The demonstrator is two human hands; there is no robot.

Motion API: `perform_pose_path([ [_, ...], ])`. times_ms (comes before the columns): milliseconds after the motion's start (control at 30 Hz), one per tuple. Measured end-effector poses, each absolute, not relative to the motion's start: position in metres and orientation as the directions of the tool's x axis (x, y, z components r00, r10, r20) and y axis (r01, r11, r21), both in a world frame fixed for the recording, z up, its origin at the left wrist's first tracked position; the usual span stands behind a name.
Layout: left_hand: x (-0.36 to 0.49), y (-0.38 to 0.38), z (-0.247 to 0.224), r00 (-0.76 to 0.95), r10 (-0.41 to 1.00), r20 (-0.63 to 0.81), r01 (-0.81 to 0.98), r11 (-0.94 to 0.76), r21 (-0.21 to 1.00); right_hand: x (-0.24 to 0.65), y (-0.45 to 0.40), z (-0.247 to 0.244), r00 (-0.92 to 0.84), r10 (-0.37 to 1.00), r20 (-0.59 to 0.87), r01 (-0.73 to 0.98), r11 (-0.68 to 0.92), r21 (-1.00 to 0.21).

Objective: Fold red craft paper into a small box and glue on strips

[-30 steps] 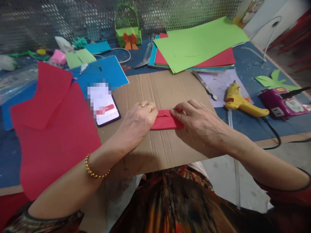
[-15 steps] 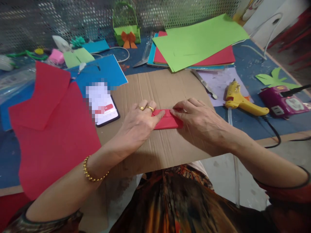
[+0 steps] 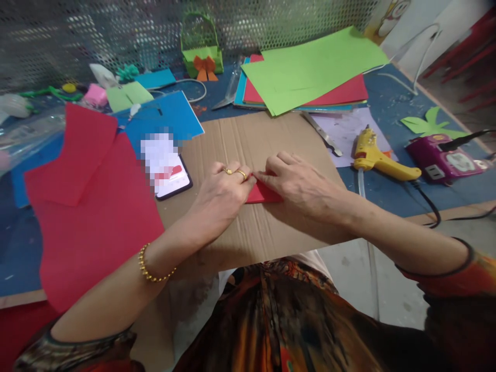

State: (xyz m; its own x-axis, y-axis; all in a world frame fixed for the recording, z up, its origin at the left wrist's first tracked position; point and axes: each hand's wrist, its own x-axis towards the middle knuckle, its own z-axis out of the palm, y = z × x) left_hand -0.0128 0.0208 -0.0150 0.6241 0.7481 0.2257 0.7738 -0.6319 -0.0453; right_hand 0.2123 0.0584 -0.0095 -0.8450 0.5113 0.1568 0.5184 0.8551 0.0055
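- So my left hand (image 3: 225, 196) was bent over the left end of the folded red paper (image 3: 263, 195), knuckles up, fingers curled in narrow and holding it down. Its far fingertips were hidden from me.
- My right hand (image 3: 298, 186) had the other end, back of the hand up, fingers bunched close and index finger stretched left along the paper's far edge. That fingertip and my left thumb pretty much met there.
- The paper itself lay flat on the cardboard (image 3: 236, 142), right between my hands, with just its middle and near edge peeking out.
- Left forearm slanted up from the lower left, gold bracelet (image 3: 142, 266) near the wrist; the right one came in from the lower right, elbow out wide.
- Phone (image 3: 185, 181) sat just left of my left hand, and the yellow glue gun (image 3: 387, 164) was on the table (image 3: 457, 199), off past my right.
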Motion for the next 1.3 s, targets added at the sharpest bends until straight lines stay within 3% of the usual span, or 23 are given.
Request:
perform_pose_path([
  [133, -0.031, 0.031, -0.012, 0.412, 0.802, 0.433, 0.818, -0.535, 0.213, 0.212, 0.055, -0.016, -0.848, 0.503, 0.168, 0.515, 0.856, 0.037],
  [233, -0.041, 0.038, -0.009, 0.237, 0.812, 0.533, 0.836, -0.450, 0.314, 0.214, 0.053, -0.016, -0.848, 0.497, 0.184, 0.509, 0.860, 0.023],
  [433, -0.030, 0.032, -0.012, 0.396, 0.895, 0.205, 0.800, -0.446, 0.402, 0.216, 0.054, -0.012, -0.839, 0.496, 0.224, 0.509, 0.861, -0.002],
  [667, -0.027, 0.031, -0.018, 0.402, 0.901, 0.162, 0.809, -0.432, 0.398, 0.223, 0.065, -0.014, -0.805, 0.545, 0.235, 0.569, 0.821, 0.042],
  [933, -0.020, 0.034, -0.018, 0.405, 0.898, 0.171, 0.820, -0.440, 0.366, 0.222, 0.064, -0.019, -0.734, 0.627, 0.260, 0.614, 0.777, -0.141],
  [1300, -0.018, 0.032, -0.023, 0.473, 0.843, 0.254, 0.830, -0.524, 0.192, 0.220, 0.065, -0.016, -0.755, 0.611, 0.239, 0.624, 0.781, -0.025],
])
